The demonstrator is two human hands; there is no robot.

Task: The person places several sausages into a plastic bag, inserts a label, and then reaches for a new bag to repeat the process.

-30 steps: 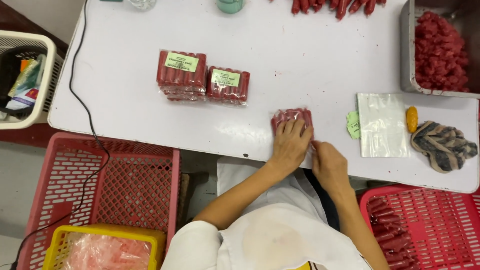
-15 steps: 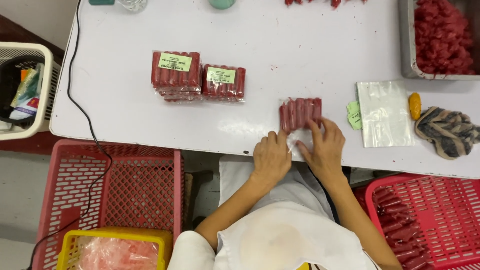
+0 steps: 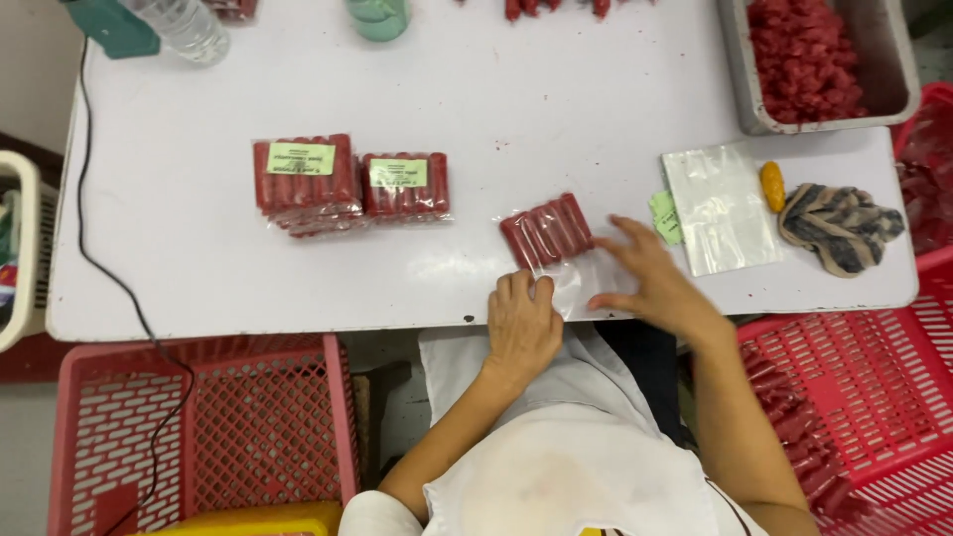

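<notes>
A clear plastic bag of red sausages lies on the white table near its front edge. My left hand presses the bag's open end flat just below the sausages. My right hand hovers with fingers spread to the right of the bag, touching its clear edge. Left of them lie two stacks of sealed, labelled sausage packs.
Empty clear bags with a green label, a small orange thing and a striped cloth lie at the right. A metal tray of sausages stands behind. Red crates flank me below the table.
The sausage bag turned slantwise and slid a little left. My left hand moved onto its open end and my right hand drew away to the right with fingers spread.
</notes>
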